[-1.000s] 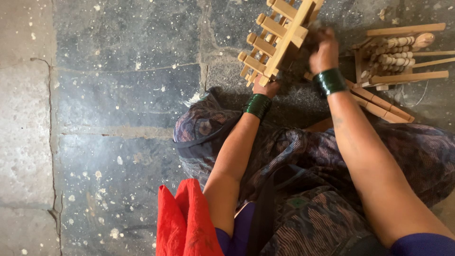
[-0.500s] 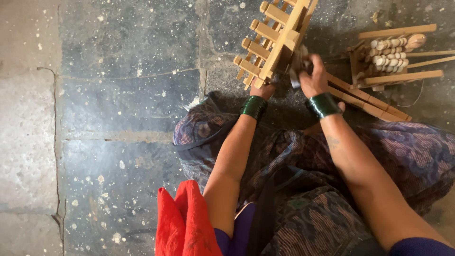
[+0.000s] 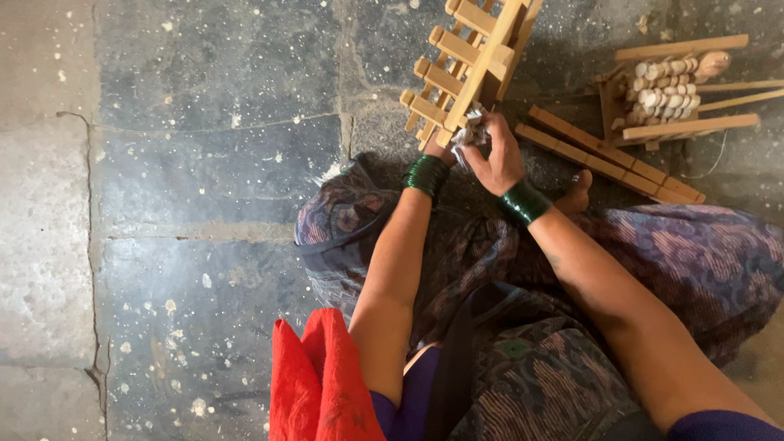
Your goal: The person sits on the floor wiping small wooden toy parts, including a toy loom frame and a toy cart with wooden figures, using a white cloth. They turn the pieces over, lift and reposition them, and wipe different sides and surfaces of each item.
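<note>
A light wooden frame with several cross pegs stands tilted on the stone floor in front of my knees. My left hand, wearing green bangles, grips its lower end and is mostly hidden behind it. My right hand, also in green bangles, is closed around a small pale wad and presses it against the frame's lower edge.
To the right lie long wooden strips and a wooden holder with several pale spools. A patterned purple skirt covers my lap, and a red cloth hangs at the bottom. Speckled grey stone slabs lie to the left.
My right hand left the spool holder on the right and moved left to the frame's lower end, now holding a pale wad. The frame stays in my left hand.
</note>
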